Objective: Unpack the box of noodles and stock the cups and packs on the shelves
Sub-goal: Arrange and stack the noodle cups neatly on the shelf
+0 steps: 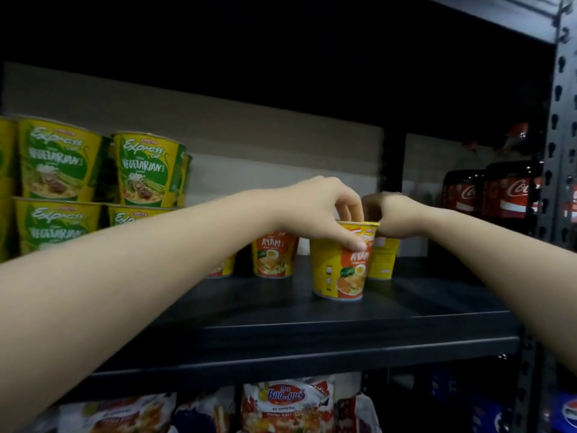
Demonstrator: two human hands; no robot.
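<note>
A yellow and orange Ayam noodle cup [342, 270] stands upright on the dark shelf [312, 317]. My left hand [321, 210] grips its rim from above, thumb down the front. Just behind it to the right stands another yellow cup [382, 260], and my right hand [395, 215] holds that one by its top. Two more Ayam cups [274, 256] stand further back on the left, partly hidden by my left forearm.
Green and yellow Vegetarian cups [145, 170] are stacked two high at the shelf's left. Cola bottles [505, 189] fill the bay to the right, past a perforated metal upright [562, 151]. Noodle packs [287, 404] lie on the shelf below.
</note>
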